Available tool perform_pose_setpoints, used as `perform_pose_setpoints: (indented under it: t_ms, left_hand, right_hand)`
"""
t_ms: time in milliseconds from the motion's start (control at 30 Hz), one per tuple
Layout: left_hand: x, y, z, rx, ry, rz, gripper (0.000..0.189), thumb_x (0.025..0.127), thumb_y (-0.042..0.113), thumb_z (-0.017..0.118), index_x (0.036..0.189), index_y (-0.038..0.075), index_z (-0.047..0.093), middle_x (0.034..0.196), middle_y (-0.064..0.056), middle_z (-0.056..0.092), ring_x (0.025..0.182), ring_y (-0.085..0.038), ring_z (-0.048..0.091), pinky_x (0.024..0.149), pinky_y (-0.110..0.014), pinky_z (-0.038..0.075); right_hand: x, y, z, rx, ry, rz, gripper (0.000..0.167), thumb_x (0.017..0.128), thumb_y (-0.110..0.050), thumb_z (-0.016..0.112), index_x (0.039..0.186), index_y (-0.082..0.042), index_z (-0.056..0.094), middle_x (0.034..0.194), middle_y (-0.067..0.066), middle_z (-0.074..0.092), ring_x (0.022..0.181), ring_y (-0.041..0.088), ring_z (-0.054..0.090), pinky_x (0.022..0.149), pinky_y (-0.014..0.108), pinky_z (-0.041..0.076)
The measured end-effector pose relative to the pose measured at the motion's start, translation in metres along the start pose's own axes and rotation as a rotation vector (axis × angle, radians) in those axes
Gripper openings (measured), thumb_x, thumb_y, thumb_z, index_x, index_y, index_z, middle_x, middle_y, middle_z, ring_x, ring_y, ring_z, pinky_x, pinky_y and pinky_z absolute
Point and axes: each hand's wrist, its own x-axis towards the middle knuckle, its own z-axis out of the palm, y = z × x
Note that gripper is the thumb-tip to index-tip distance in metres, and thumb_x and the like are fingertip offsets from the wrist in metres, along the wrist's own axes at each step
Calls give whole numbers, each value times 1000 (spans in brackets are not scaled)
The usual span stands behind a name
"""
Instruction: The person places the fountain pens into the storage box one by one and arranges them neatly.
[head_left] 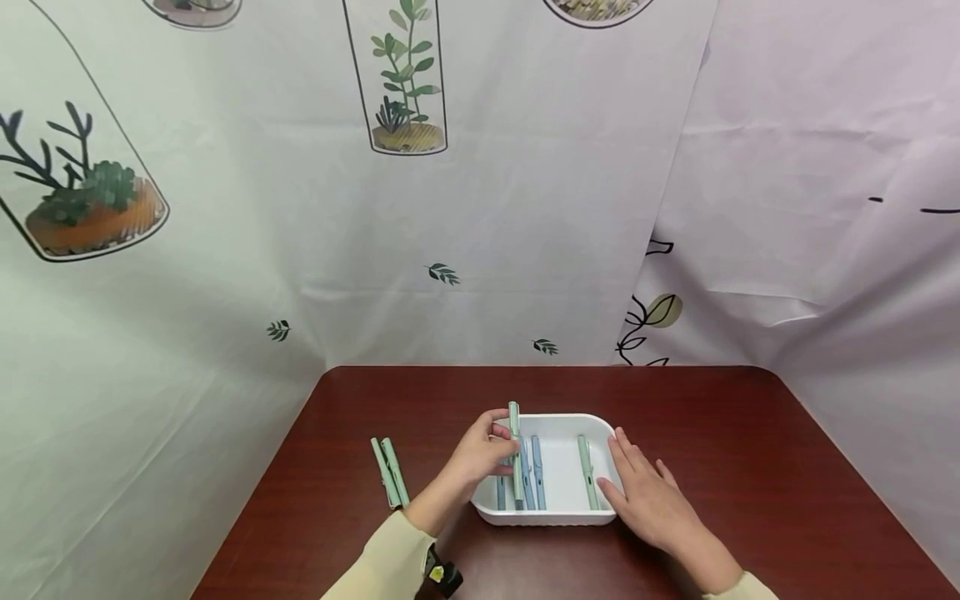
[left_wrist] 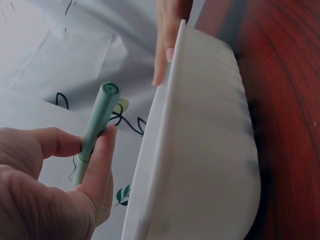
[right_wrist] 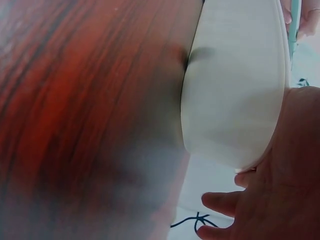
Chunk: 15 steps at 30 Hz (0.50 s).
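Observation:
My left hand (head_left: pixel 483 450) pinches a light green pen (head_left: pixel 514 417) between thumb and fingers, above the left part of a white tray (head_left: pixel 543 518). In the left wrist view the green pen (left_wrist: pixel 97 122) is raised above the rim, its round end toward the camera. Inside the tray lie several blue pens (head_left: pixel 538 473) at the left and one green pen (head_left: pixel 587 472) toward the right. My right hand (head_left: pixel 651 497), fingers extended, rests against the tray's right rim. The right wrist view shows this hand (right_wrist: pixel 280 185) beside the tray's outer wall (right_wrist: pixel 235 85).
Two more green pens (head_left: pixel 390 472) lie side by side on the dark red table (head_left: pixel 300 533), left of the tray. A printed cloth (head_left: pixel 480 208) hangs behind the table. A dark band with a device (head_left: pixel 441 575) is at my left wrist.

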Motion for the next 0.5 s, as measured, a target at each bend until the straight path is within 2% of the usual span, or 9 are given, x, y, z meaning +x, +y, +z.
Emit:
perform_pose_setpoints:
  t_ms: [167,300,500]
  left_hand:
    - [4,-2,5,3,8,-11,62,88,0,68,145,-3,45,101,-10,51,81,-16,57,61,-34,60]
    - [7,-3,10,9,-12,4,61,87,-2,67,143,-8,45,98,-8,50,79,-14,55,60,-33,60]
    - [8,-3,18,51,-14,1,54,86,-3,65,137,-10,50,96,-6,50,79,-13,54,59,-32,60]
  right_hand:
    - [0,0,-2,-13,-12,10,71,102,-44,56,153,2,39,163,20,30,146,46,32,111,71,28]
    - [-1,0,-3,-28,-10,8,72,102,-47,55,153,1,40,163,19,29,147,47,28,111,71,27]
    - [-1,0,-2,-33,-12,12,74,102,-53,51,154,-1,40,164,19,29,149,47,24,112,71,26]
